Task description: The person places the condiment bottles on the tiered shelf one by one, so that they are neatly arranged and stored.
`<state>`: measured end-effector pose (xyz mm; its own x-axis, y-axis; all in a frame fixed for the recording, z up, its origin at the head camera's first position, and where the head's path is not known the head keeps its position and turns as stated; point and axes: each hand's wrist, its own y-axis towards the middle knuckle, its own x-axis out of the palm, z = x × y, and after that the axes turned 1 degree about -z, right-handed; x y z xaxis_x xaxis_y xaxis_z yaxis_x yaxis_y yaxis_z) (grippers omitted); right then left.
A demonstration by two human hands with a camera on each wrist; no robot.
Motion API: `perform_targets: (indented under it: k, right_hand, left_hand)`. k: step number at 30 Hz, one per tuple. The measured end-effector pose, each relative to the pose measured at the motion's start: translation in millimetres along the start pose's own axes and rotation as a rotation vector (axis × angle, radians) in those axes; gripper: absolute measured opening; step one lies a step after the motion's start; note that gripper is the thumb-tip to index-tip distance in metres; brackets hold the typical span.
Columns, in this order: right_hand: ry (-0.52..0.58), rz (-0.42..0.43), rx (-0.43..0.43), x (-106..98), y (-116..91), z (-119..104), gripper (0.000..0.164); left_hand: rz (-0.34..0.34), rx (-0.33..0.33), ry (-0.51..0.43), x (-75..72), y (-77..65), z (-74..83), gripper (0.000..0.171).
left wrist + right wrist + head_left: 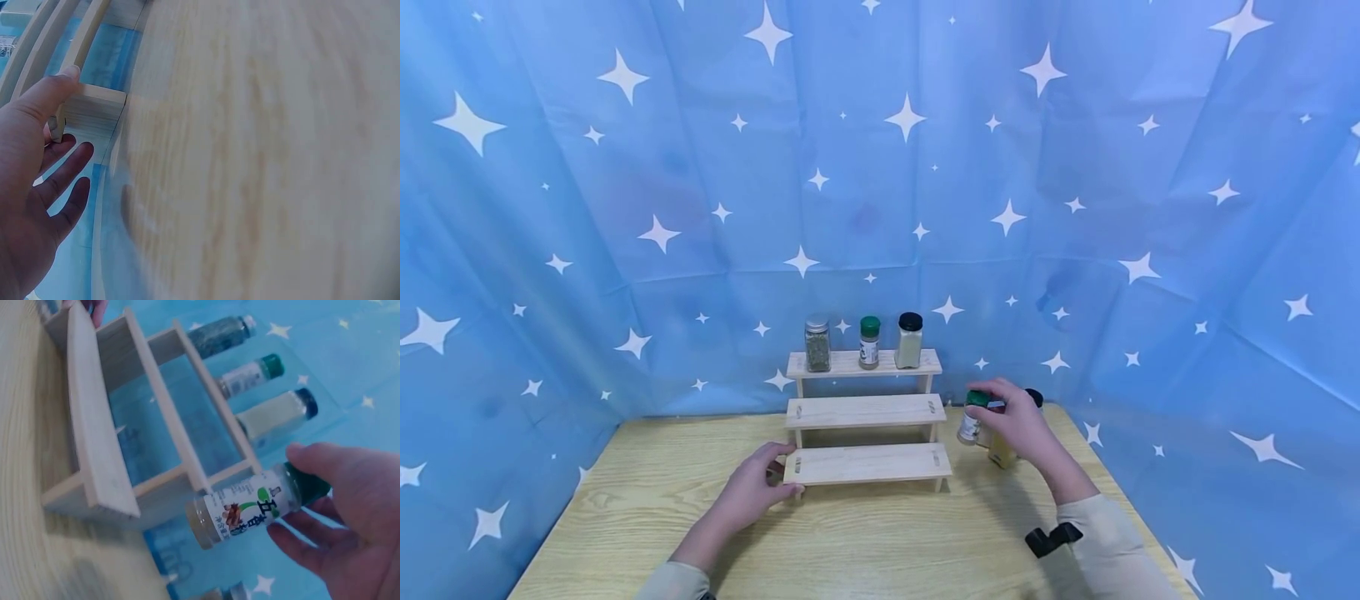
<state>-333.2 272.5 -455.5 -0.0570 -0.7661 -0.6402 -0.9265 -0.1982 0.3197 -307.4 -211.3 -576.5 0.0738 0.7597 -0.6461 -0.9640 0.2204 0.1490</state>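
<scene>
A three-step wooden rack (868,464) stands on the table. At its left end, my left hand (752,485) pinches the lowest step; the left wrist view shows the thumb (70,74) on the board and the other fingers spread below. To the right of the rack, my right hand (1021,421) holds a small spice jar (240,509) by its green cap, between thumb and fingers. This jar is tilted, with a white label bearing a green mark, and appears raised off the table. On the top step stand a silver-capped herb jar (817,346), a green-capped jar (868,343) and a black-capped jar (909,342).
Behind my right hand, partly hidden, are a yellow-filled jar (1001,451) and a black cap (1034,397). The light wood table (700,454) extends to a blue star-patterned curtain (865,208) behind and at both sides.
</scene>
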Motion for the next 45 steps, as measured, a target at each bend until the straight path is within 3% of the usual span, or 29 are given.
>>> perform_targets:
  k: [10,20,32,38,45]
  right_hand:
    - [0.216,-0.043,0.046,18.9,8.5,-37.8,0.048]
    - [0.352,-0.078,-0.05,58.3,26.6,-66.4,0.037]
    - [0.413,-0.061,-0.037,109.8,51.5,-101.2,0.039]
    - [0.411,-0.043,-0.105,129.9,68.3,-109.1,0.038]
    - [0.414,-0.052,-0.128,153.7,84.5,-122.1,0.039]
  left_hand:
    - [0.002,0.003,-0.002,0.9,-0.3,0.0,0.069]
    - [0.021,-0.003,0.001,1.6,-0.9,2.6,0.068]
    - [0.022,0.006,0.017,0.9,-0.7,3.5,0.067]
    - [0.017,0.008,0.027,1.6,0.3,6.5,0.067]
    - [0.013,-0.013,0.036,-0.8,-0.4,8.2,0.067]
